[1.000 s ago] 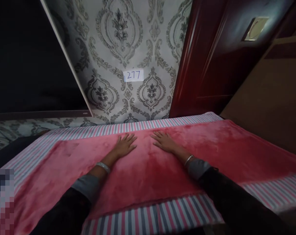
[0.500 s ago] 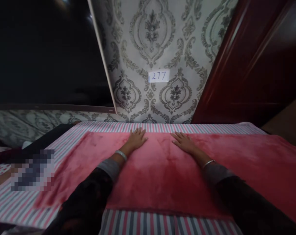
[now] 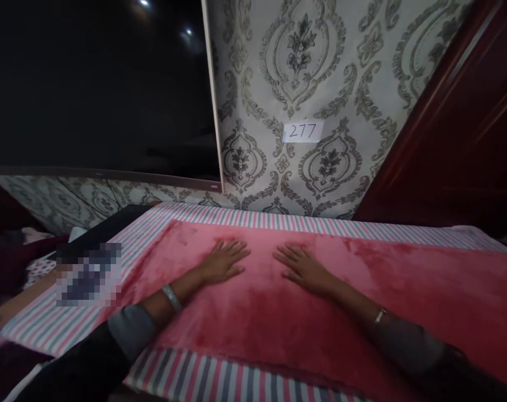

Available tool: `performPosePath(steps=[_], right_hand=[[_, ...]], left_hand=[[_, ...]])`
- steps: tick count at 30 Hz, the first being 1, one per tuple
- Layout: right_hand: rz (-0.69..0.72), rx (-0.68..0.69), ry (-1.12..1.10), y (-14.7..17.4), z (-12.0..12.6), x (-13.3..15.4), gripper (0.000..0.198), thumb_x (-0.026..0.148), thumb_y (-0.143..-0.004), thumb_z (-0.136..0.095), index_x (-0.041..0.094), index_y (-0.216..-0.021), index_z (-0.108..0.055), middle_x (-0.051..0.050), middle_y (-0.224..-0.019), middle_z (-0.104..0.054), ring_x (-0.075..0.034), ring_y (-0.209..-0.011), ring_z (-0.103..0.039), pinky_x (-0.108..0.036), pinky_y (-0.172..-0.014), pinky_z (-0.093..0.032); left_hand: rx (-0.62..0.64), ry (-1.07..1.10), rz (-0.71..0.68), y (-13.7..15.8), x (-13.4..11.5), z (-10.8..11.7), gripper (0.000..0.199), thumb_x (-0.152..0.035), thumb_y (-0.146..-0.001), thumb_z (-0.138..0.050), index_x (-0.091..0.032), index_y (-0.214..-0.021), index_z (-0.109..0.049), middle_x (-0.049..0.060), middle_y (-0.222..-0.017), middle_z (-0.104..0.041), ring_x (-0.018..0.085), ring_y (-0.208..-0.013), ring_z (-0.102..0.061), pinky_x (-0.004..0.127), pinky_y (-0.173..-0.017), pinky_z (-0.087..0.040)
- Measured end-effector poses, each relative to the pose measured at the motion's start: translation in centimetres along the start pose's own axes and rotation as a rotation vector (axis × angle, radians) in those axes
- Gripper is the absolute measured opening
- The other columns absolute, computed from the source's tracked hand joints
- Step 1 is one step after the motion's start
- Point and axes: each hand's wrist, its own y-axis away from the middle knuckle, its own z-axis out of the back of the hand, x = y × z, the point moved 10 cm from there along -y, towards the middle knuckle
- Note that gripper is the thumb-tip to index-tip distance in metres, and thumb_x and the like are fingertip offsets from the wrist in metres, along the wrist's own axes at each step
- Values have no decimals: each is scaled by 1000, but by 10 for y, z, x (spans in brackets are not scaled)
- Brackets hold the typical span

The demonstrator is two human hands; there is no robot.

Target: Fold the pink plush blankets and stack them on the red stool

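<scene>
A plush pinkish-red blanket (image 3: 253,312) lies spread over a striped sheet (image 3: 220,377) in pink, grey and white. My left hand (image 3: 224,261) rests flat on the blanket's upper middle, its fingers spread. To the right of it, my right hand (image 3: 306,269) also lies flat on the plush, fingers apart and pointing up and to the left. Bare blanket shows between the two hands. Neither hand holds anything. Lighter and darker patches mark the pile around them.
Behind the covered surface stands a patterned wall (image 3: 278,162) with a paper label (image 3: 302,132) reading 277. A large dark television (image 3: 98,89) fills the upper left, and a dark red wooden panel (image 3: 454,156) the right. A blurred-out patch (image 3: 90,273) covers something at the left edge.
Both hands have slid back from the blanket's far edge toward me, staying flat. The view has turned a little left, so the wall and label sit further right.
</scene>
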Motion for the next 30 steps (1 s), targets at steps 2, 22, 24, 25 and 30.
performPosePath(steps=[2,22,24,25,30], right_hand=[[-111,-30,43,-22,2,-28,58,57,-104,-28,34,-158,-31,-5,-165,-23,-34,-151,-19,-65,-115,-23],[-245,-102,99,-43,-17,-68,58,57,-101,-26,39,-154,-37,-1,-163,-31,-32,-149,-28,-63,-111,-34],[-265,-66,68,-47,-16,-54,59,57,-101,-28,35,-154,-39,-5,-162,-32,-35,-148,-28,-67,-110,-34],[-248,-58,48,-50,-15,-40,60,57,-100,-29,34,-154,-39,-7,-162,-32,-37,-148,-27,-68,-110,-33],[141,-30,-46,-72,-16,84,59,61,-102,-30,40,-157,-30,-4,-165,-24,-33,-152,-18,-66,-116,-22]], left_hand=[[11,-24,105,-15,42,6,62,-59,-101,-28,-33,-157,-28,7,-167,-21,33,-154,-13,67,-119,-8],[-128,-219,628,33,130,45,70,-60,-98,-32,-17,-153,-39,18,-159,-37,35,-149,-28,58,-121,-15],[-99,-193,518,51,109,38,70,-64,-98,-31,-23,-153,-38,13,-161,-37,31,-150,-28,53,-121,-18],[-87,-174,463,61,101,34,70,-65,-98,-29,-24,-154,-37,11,-161,-35,30,-150,-27,52,-121,-18],[-27,-135,514,102,127,27,70,-62,-99,-30,-23,-157,-31,13,-165,-26,31,-154,-18,59,-121,-10]])
